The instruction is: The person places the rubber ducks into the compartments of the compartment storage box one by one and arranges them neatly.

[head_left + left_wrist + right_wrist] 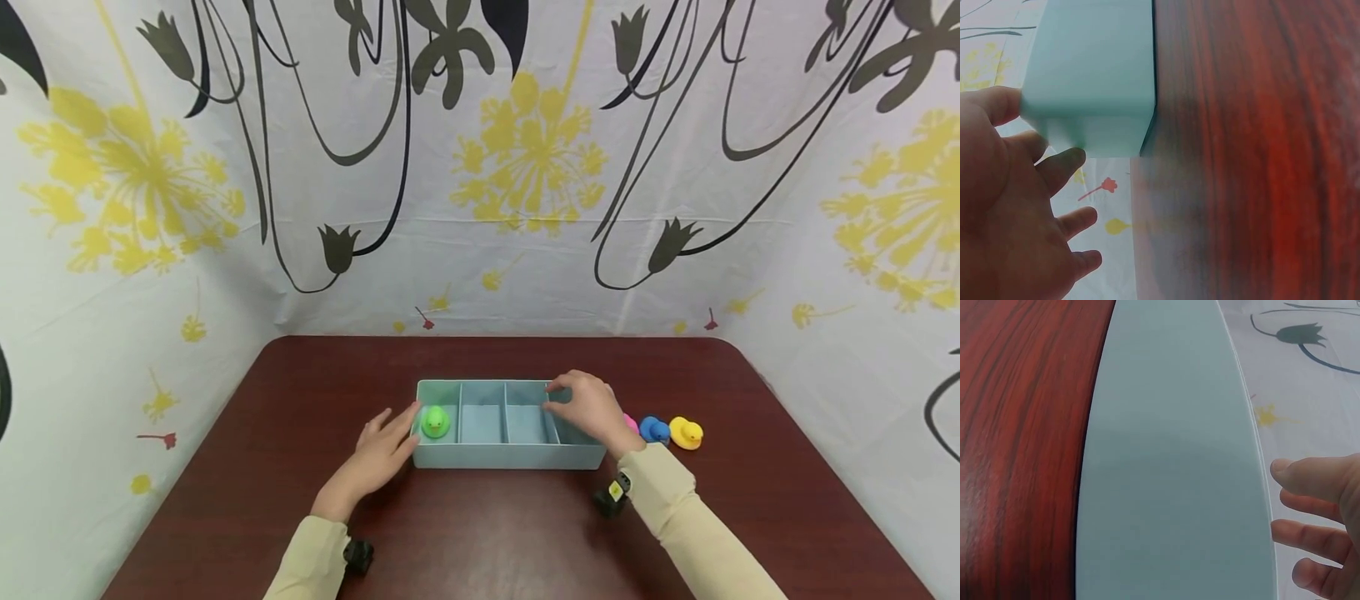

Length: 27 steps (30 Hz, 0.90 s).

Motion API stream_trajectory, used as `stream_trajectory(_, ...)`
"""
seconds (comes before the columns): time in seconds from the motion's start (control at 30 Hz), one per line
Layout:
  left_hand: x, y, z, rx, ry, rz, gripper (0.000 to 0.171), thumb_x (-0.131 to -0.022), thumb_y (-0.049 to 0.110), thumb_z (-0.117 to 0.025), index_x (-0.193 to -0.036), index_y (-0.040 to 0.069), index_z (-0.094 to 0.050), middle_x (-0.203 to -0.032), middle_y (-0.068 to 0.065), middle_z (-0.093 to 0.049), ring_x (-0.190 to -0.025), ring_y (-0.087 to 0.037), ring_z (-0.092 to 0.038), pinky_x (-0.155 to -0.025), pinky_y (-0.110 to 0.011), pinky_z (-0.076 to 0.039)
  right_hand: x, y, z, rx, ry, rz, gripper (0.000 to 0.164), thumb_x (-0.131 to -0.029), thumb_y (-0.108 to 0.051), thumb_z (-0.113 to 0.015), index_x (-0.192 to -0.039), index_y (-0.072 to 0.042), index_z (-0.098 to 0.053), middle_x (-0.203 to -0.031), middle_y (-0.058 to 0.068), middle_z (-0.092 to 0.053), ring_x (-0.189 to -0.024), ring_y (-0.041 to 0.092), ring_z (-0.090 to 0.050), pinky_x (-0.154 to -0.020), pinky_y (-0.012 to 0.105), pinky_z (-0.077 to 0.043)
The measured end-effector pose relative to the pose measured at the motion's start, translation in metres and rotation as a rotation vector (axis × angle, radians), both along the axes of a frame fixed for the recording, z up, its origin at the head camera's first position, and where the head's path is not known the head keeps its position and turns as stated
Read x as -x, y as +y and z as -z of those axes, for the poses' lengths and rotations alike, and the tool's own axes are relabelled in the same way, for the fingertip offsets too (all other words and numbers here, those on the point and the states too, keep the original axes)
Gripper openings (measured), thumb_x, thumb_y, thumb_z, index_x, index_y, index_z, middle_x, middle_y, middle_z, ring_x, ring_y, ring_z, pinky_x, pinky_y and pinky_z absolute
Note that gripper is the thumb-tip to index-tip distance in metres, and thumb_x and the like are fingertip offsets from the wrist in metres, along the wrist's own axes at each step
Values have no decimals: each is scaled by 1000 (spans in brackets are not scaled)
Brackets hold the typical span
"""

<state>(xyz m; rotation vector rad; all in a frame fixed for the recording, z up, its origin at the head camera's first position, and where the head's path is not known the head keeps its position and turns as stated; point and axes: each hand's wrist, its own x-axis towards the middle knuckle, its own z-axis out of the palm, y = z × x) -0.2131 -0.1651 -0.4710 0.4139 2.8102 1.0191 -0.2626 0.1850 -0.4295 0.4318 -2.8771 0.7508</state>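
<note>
"Biggest first: what's there?"

"A white cloth backdrop printed with grey stems and yellow flower heads (420,183), then a dark red-brown wood-grain table (480,533). On that sits a long, pale blue-green rectangular tray with four compartments (510,457)."

"Which way does the tray run?"

"Its long axis goes left to right across the person, a hand at either end. The left hand (382,450) has its fingers spread, some tips touching the left end wall. The right hand (588,406) is over the rightmost compartment, thumb and fingers curved but apart, with nothing visible between them. Whether it touches the rim, I can't tell."

"And the small things?"

"A bright green rubber-looking duck (435,422) sits in the leftmost compartment. Just past the tray's right end are a pink toy, mostly hidden by the right wrist (631,423), a blue toy duck (655,430) and a yellow toy duck (686,433), in that order outward."

"So where are those three from the fingers?"

"To the right, on the wrist side; the right fingertips point away from them, leftward. The right hand is much the nearer."
</note>
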Motion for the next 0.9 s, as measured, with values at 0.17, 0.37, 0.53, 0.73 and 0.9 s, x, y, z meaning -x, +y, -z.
stream_trajectory(0.17,0,0,0,0,-1,-4,58,-101,35,-45,-154,27,-20,-157,2,-27,-146,-39,-10,-112,-64,-4,-3,9,1,26,-52,8,25,-82,-23,-75,-105,-12,-73,-106,6,-66,-102,27,-62,-86,49,-50)
stream_trajectory(0.37,-1,2,0,5,1,-21,58,-101,35,-45,-154,27,-21,-156,1,-29,-146,-38,-11,-112,-65,-9,-9,24,-3,101,-64,6,23,-85,-19,-73,-106,-10,-72,-110,10,-64,-104,31,-60,-80,45,-52)
stream_trajectory(0.53,-1,2,2,-3,-4,-16,58,-101,35,-45,-154,28,-21,-157,2,-29,-146,-37,-11,-111,-65,-11,-12,39,-3,104,-65,47,23,-86,-19,-72,-107,-9,-72,-107,11,-64,-91,28,-57,-72,38,-49)
stream_trajectory(0.73,0,1,5,-6,19,0,57,-102,36,-43,-154,28,-20,-156,1,-29,-146,-39,-11,-111,-65,-11,-16,54,-1,111,-60,92,24,-86,-20,-72,-106,-8,-72,-107,10,-65,-97,29,-60,-81,45,-52)
stream_trajectory(0.9,0,0,7,-4,14,4,55,-103,37,-40,-154,30,-20,-155,-1,-32,-145,-40,-12,-111,-65,-11,-18,67,-1,110,-67,142,21,-86,-21,-71,-102,-9,-72,-109,14,-65,-101,33,-59,-87,50,-50)
